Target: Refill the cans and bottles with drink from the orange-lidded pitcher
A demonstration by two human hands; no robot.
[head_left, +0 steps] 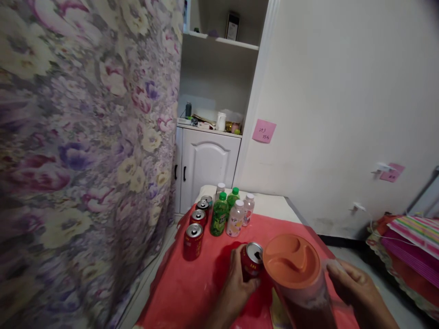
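Note:
My left hand (236, 285) is wrapped round an opened red drink can (251, 261) that stands on the red tablecloth (192, 288). Right beside the can is a clear pitcher with an orange lid (291, 260) and dark liquid inside. My right hand (358, 288) grips the pitcher's far side, fingers curled on its handle. A little further back stand three more red cans (194, 240) in a row, two green bottles (219, 214) and several pale pink bottles (236, 218).
A flowered curtain (85, 151) hangs along the left. Behind the table is a white cabinet (204, 164) with shelves and clutter on top. A pink note (264, 131) is stuck on the wall. Striped bedding (411, 242) lies at the right.

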